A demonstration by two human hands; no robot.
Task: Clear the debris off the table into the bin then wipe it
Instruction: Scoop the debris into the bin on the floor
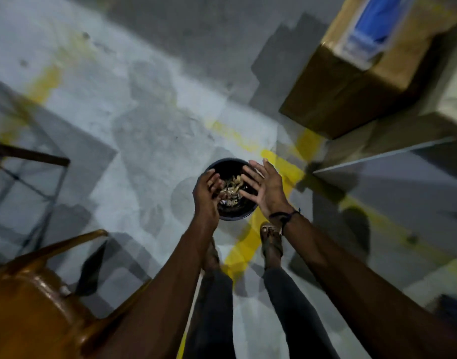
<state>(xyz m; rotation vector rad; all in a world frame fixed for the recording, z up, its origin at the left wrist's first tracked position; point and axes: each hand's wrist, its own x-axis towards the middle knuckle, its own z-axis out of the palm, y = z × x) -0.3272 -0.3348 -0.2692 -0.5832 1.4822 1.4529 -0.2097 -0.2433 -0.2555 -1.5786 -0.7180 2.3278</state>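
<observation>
black bin on floor holding pale debris, left hand loosely cupped, right hand spread, both empty above it

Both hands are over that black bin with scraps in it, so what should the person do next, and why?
Probably brush the palms together over the bin. Both the left hand and the right hand are open above it, debris shows between them, and any crumbs left on them would fall inside.

Bare forearms, dark wristband on the right, dark trousers, sandals.
</observation>
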